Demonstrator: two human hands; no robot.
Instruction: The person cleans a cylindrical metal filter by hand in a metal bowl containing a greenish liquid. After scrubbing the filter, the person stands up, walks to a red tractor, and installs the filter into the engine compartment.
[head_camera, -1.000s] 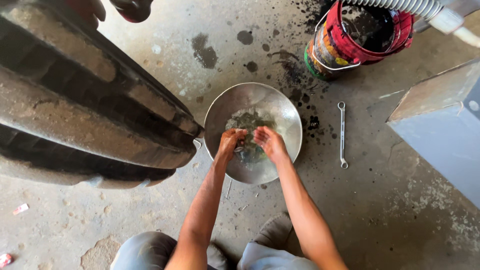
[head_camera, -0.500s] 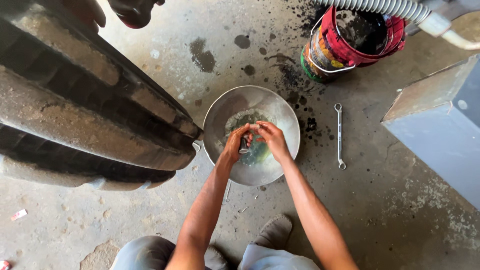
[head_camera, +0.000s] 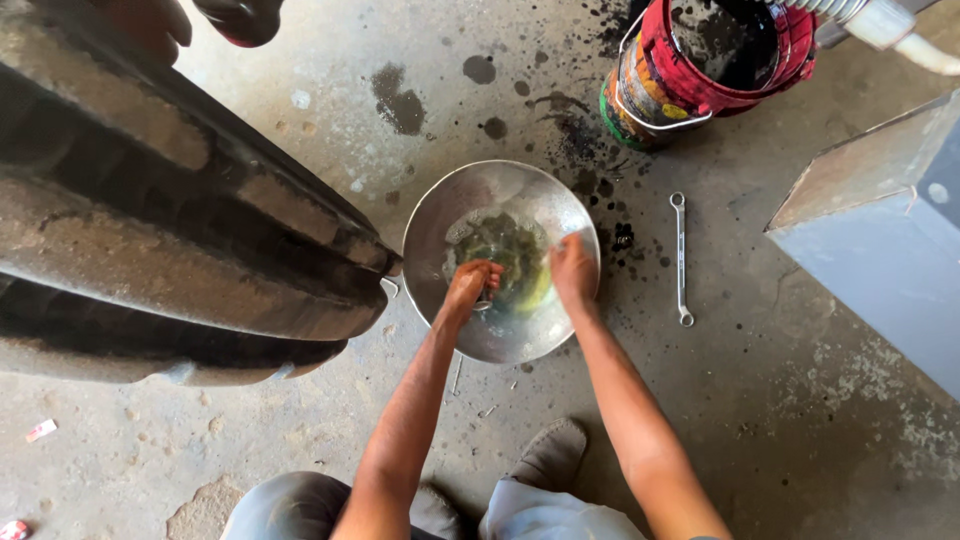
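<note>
A round metal basin (head_camera: 440, 215) sits on the stained concrete floor, with a pool of murky greenish liquid (head_camera: 515, 255) in its bottom. My left hand (head_camera: 473, 287) is inside the basin at the liquid's edge, fingers curled around a small metal part that is mostly hidden. My right hand (head_camera: 572, 270) rests on the basin's right inner wall near the rim, fingers together and pointing away from me.
A large worn tyre (head_camera: 170, 230) fills the left side, almost touching the basin. A ring spanner (head_camera: 681, 257) lies right of the basin. A red bucket (head_camera: 700, 60) of dark oil stands at the top right. A grey metal box (head_camera: 880, 230) is at the right edge.
My hands were together over the middle of the basin. They have parted: the left stays low in the liquid, the right has moved to the basin's right wall.
</note>
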